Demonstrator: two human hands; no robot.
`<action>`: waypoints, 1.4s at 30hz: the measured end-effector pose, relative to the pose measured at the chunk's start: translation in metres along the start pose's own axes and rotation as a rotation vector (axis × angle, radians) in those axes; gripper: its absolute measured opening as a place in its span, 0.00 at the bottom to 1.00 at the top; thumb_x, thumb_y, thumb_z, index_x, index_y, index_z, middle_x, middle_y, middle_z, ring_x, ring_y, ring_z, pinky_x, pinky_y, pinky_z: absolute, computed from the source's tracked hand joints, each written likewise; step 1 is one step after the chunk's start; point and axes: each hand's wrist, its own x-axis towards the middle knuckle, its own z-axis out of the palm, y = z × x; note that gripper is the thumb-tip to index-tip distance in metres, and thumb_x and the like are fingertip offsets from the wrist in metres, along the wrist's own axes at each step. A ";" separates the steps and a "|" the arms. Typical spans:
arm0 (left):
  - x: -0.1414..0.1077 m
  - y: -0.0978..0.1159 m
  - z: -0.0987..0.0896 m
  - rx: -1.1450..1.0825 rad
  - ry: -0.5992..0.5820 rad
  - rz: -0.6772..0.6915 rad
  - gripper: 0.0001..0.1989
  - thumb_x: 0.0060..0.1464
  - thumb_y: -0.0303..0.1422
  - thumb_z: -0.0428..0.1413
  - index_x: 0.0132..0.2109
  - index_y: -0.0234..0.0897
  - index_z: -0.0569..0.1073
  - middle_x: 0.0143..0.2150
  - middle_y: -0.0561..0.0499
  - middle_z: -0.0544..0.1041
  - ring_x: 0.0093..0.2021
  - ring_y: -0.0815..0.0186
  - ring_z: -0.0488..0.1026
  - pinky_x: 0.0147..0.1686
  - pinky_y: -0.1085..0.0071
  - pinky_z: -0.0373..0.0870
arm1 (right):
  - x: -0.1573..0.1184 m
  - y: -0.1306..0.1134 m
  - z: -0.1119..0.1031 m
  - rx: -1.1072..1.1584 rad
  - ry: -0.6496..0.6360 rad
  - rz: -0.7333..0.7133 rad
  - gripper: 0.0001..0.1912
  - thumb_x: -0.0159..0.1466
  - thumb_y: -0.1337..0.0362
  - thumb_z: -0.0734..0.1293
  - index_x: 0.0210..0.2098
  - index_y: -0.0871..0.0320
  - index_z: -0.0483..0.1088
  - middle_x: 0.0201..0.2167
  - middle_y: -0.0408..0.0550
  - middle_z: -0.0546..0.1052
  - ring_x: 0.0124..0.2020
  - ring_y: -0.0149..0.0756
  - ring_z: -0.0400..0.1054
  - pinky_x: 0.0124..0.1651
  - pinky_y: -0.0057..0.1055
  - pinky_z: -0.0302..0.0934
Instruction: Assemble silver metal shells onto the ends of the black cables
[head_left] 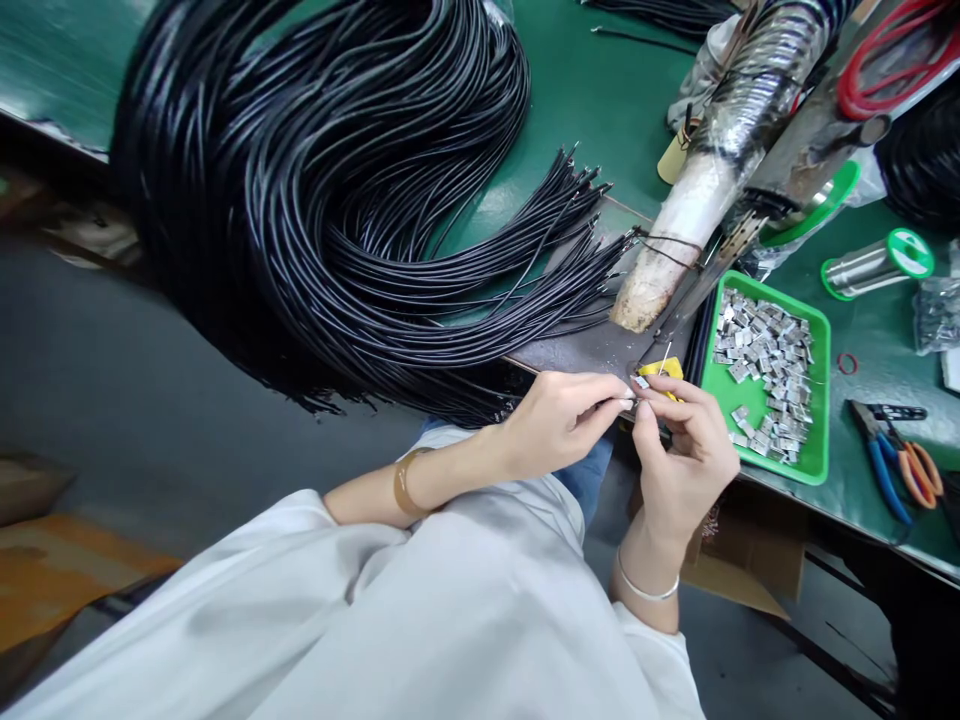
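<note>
My left hand [562, 415] is closed in a pinch at the table's edge. What lies between its fingertips is too small and covered to make out. Touching or nearly touching it, my right hand [686, 440] has thumb and fingers drawn together around a small silver metal connector [640, 382]. Just behind the fingers are a yellow piece [661, 376] and a thin soldering tip pointing down. A green tray [823, 400] of similar connectors [772, 350] stands right of my right hand. A large bundle of black cables [360, 230] curves in from the left, stripped ends toward my hands.
A taped fume duct [675, 230] slants down above my hands, with a metal arm beside it. Solder spools [877, 265], blue-handled pliers [881, 465], orange-handled scissors [919, 470] and a red ring [847, 363] lie right. Below the table is a cardboard box [750, 560].
</note>
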 end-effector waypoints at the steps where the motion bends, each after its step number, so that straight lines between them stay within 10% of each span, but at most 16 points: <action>1: 0.000 0.002 0.000 -0.125 -0.037 -0.104 0.08 0.64 0.28 0.53 0.37 0.32 0.75 0.30 0.51 0.76 0.28 0.72 0.69 0.32 0.75 0.66 | -0.001 0.000 0.002 0.020 0.021 0.001 0.04 0.62 0.72 0.72 0.34 0.56 0.75 0.41 0.46 0.81 0.44 0.37 0.78 0.48 0.40 0.76; 7: 0.005 0.002 -0.003 -0.643 -0.148 -0.472 0.10 0.63 0.36 0.56 0.37 0.32 0.72 0.24 0.54 0.72 0.20 0.76 0.61 0.20 0.77 0.56 | -0.004 0.004 0.010 -0.124 0.111 -0.178 0.08 0.59 0.73 0.73 0.37 0.55 0.77 0.41 0.46 0.82 0.42 0.36 0.79 0.47 0.35 0.76; 17: 0.016 -0.002 -0.001 -0.726 0.030 -0.510 0.10 0.46 0.32 0.69 0.31 0.29 0.77 0.22 0.57 0.69 0.24 0.77 0.61 0.26 0.78 0.57 | -0.006 0.001 0.007 -0.085 0.197 -0.273 0.09 0.63 0.74 0.70 0.41 0.56 0.75 0.40 0.46 0.83 0.41 0.36 0.80 0.43 0.35 0.77; 31: 0.020 -0.003 -0.001 -0.632 0.092 -0.490 0.07 0.49 0.32 0.63 0.31 0.30 0.80 0.27 0.52 0.76 0.29 0.72 0.68 0.33 0.75 0.66 | -0.003 0.008 0.010 -0.177 0.130 -0.297 0.11 0.59 0.74 0.74 0.37 0.55 0.73 0.41 0.44 0.84 0.41 0.34 0.81 0.48 0.32 0.76; 42: 0.022 -0.005 0.005 -0.421 0.157 -0.427 0.06 0.50 0.30 0.60 0.30 0.30 0.76 0.23 0.56 0.66 0.23 0.77 0.55 0.23 0.77 0.52 | 0.004 0.009 0.011 -0.184 0.100 -0.253 0.11 0.60 0.75 0.73 0.40 0.56 0.75 0.45 0.47 0.84 0.46 0.37 0.81 0.49 0.33 0.77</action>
